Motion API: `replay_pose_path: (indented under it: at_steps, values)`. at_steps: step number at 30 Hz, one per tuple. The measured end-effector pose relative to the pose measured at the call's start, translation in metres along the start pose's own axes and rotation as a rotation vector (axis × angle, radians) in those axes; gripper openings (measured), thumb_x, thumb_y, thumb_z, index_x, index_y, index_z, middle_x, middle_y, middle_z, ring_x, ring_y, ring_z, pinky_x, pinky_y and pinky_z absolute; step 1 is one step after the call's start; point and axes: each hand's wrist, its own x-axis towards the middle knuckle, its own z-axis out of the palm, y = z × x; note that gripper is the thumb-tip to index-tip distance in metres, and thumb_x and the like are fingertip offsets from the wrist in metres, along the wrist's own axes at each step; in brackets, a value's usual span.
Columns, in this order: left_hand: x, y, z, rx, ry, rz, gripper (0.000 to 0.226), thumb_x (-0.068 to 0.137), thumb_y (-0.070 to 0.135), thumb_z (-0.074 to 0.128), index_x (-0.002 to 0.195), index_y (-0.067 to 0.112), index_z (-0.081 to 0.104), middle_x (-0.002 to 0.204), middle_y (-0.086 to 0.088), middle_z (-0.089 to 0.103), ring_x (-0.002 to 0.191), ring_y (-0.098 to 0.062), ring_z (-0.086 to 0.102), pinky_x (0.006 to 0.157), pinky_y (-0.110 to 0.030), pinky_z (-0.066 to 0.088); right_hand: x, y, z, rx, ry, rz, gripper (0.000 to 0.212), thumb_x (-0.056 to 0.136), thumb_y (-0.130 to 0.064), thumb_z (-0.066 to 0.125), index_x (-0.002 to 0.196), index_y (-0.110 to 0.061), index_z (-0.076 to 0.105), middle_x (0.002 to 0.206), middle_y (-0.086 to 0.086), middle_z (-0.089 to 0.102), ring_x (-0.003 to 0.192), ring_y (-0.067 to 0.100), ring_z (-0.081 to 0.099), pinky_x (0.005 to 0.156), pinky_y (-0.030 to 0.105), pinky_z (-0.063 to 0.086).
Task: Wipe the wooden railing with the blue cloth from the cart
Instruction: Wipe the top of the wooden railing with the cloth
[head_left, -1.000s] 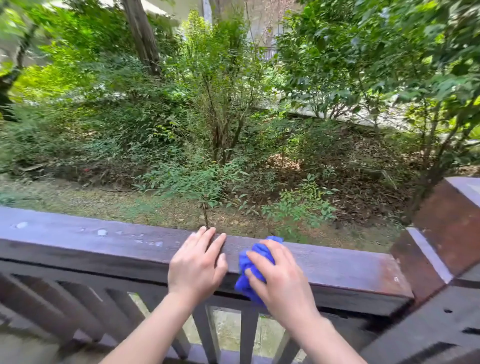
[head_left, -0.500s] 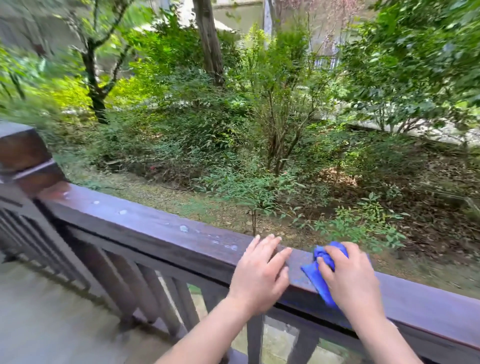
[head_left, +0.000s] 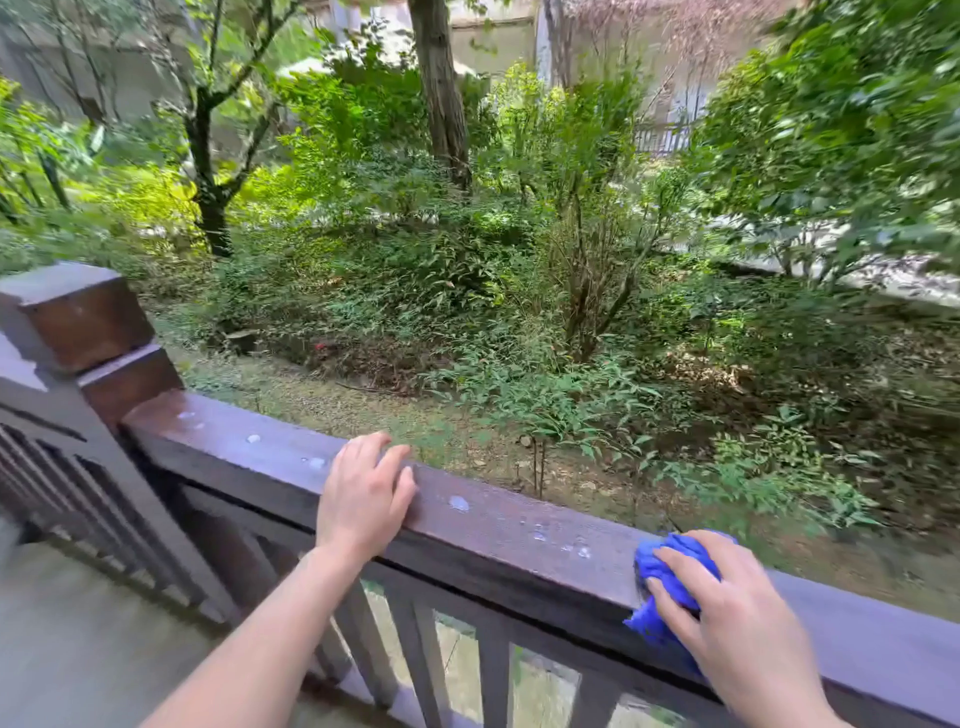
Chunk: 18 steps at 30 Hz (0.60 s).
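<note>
The dark brown wooden railing (head_left: 509, 535) runs from a post at the left down to the lower right edge. Pale spots dot its top between my hands and left of my left hand. My right hand (head_left: 727, 618) presses a bunched blue cloth (head_left: 660, 577) onto the rail top at the lower right; the cloth hangs a little over the near edge. My left hand (head_left: 363, 493) rests flat on the rail further left, fingers spread, holding nothing. The cart is not in view.
A square wooden post (head_left: 78, 332) ends the rail at the left. Vertical balusters (head_left: 426, 670) stand under the rail, with a slatted panel beyond the post. The deck floor (head_left: 78, 649) lies at lower left. Shrubs and trees fill the ground beyond.
The view has swung left, bringing the left post into sight. My left hand has slid left along the rail, so the two hands, close together a second ago, are now far apart.
</note>
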Motion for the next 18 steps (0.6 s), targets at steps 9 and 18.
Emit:
replay_pose_path:
  at_steps: [9, 18]
  values:
    - [-0.011, -0.040, 0.040, -0.112, 0.197, 0.206, 0.030, 0.087, 0.027, 0.046, 0.103, 0.016, 0.068, 0.108, -0.003, 0.068, 0.097, -0.027, 0.064, 0.079, -0.038, 0.052, -0.002, -0.034, 0.026, -0.077, 0.148, 0.089, 0.039, 0.084, -0.041, 0.052, 0.098, -0.013, 0.074, 0.112, 0.018, 0.062, 0.096, 0.038, 0.057, 0.077, 0.044, 0.052]
    - [-0.009, -0.049, 0.054, -0.094, 0.278, 0.260, 0.035, 0.089, 0.028, 0.043, 0.105, 0.017, 0.072, 0.114, -0.004, 0.071, 0.100, -0.025, 0.065, 0.080, -0.033, 0.046, 0.003, -0.069, 0.027, -0.053, 0.103, 0.141, 0.037, 0.082, -0.041, 0.055, 0.101, -0.015, 0.073, 0.114, 0.013, 0.061, 0.102, 0.034, 0.053, 0.082, 0.037, 0.046]
